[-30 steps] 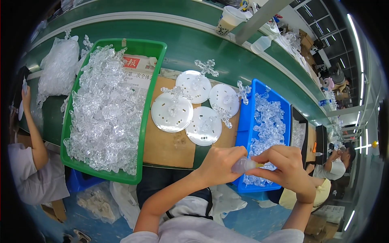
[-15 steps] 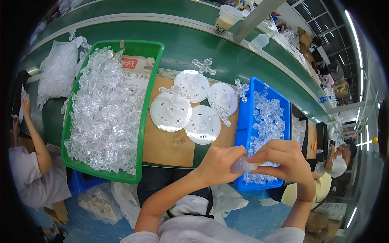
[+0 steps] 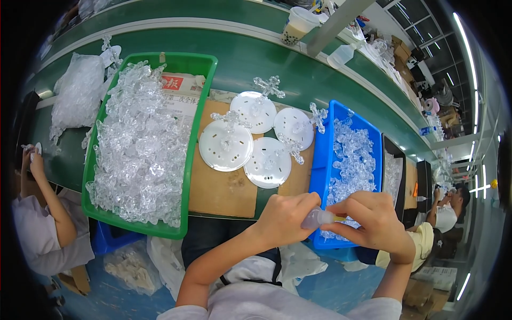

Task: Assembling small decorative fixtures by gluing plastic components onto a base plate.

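Observation:
My left hand (image 3: pixel 288 216) is closed around a small translucent squeeze bottle (image 3: pixel 314 218), which lies sideways with its neck toward the right. My right hand (image 3: pixel 370 218) is closed in a pinch at the bottle's yellowish nozzle (image 3: pixel 338 218), its thumb and forefinger around the tip. Both hands are over the near edge of a blue bin (image 3: pixel 318 160) full of clear plastic pieces (image 3: pixel 352 154). Beyond them, several white round discs (image 3: pixel 225 146) lie on a brown board (image 3: pixel 224 194), with clear branched plastic pieces (image 3: pixel 269 85) on or beside them.
A green tray (image 3: pixel 184 213) heaped with clear pieces stands at left, newspaper (image 3: pixel 180 98) inside it. A stuffed plastic bag (image 3: pixel 80 88) lies beyond it. A drink cup (image 3: pixel 300 24) and a bottle (image 3: pixel 344 53) stand on the far ledge. Co-workers (image 3: pixel 48 224) sit at both sides.
My right fingers have shifted slightly off the bottle's neck, so more of the yellowish nozzle shows. The co-worker at left has lowered their hands. The discs have not moved.

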`<control>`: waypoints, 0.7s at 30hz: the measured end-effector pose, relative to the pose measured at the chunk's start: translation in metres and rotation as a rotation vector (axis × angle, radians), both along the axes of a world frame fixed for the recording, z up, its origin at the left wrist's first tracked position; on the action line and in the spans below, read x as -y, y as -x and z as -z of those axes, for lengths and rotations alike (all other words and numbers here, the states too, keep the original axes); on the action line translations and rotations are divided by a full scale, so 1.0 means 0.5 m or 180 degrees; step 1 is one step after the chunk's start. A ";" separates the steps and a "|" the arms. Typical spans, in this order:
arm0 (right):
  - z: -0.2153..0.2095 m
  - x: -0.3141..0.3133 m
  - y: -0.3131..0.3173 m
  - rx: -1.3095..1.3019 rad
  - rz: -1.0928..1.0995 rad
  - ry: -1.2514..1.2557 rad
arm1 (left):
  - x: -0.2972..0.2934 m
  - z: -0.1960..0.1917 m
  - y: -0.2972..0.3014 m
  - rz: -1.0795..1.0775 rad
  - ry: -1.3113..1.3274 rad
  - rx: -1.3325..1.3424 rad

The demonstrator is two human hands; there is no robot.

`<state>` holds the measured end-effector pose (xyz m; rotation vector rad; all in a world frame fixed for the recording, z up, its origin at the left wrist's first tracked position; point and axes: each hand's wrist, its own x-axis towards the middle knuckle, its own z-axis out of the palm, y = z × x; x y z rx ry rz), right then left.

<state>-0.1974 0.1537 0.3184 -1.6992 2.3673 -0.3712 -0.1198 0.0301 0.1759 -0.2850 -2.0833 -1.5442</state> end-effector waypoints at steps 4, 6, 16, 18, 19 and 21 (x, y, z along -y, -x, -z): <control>-0.005 -0.003 -0.005 -0.0416 -0.0169 -0.0243 | -0.002 -0.003 0.001 0.0049 0.0013 -0.0055; -0.009 -0.005 -0.006 -0.0607 -0.0317 -0.0428 | -0.004 -0.004 0.001 0.0111 0.0041 -0.0074; 0.002 -0.009 -0.003 0.0008 -0.0112 0.0003 | -0.003 -0.003 -0.002 0.0232 -0.0113 -0.0078; 0.004 -0.009 -0.002 -0.0039 -0.0250 -0.0065 | 0.000 -0.005 -0.005 0.0311 -0.0031 0.0074; 0.005 -0.009 0.002 0.0000 -0.0463 0.0068 | 0.003 -0.007 -0.006 0.0315 -0.0032 0.0072; 0.005 -0.008 0.009 0.0035 -0.0671 0.0200 | 0.010 -0.010 -0.004 0.0763 -0.0132 0.0136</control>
